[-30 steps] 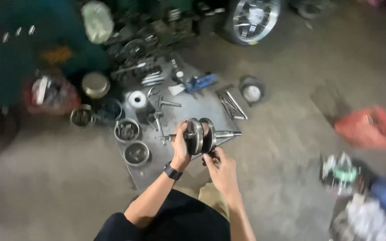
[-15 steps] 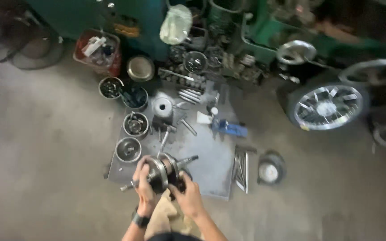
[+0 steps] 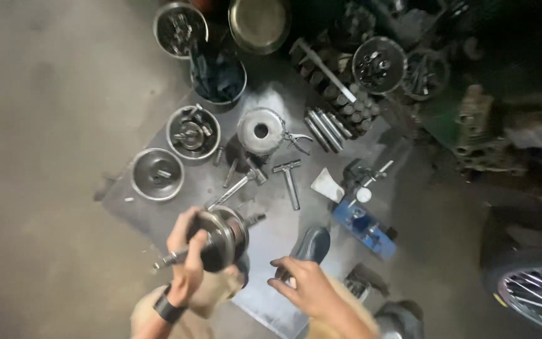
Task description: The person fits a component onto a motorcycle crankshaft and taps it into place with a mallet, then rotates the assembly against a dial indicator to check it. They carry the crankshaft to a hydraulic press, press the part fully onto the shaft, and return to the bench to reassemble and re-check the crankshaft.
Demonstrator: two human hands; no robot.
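1. Crankshaft (image 3: 221,238): held above the metal sheet (image 3: 271,232) on the floor.
2. Left hand (image 3: 186,254): closed around the crankshaft.
3. Right hand (image 3: 305,285): open, fingers spread, empty, beside a dark handle (image 3: 310,246).
4. Steel bowls (image 3: 157,174), T-wrench (image 3: 288,179), blue tool (image 3: 365,226): spread beyond.

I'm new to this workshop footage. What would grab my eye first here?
The left hand grips a heavy round steel crankshaft assembly low in the middle, above a grey metal floor plate. The open right hand hovers beside it, near a dark shoe. Round metal bowls of small parts sit upper left.
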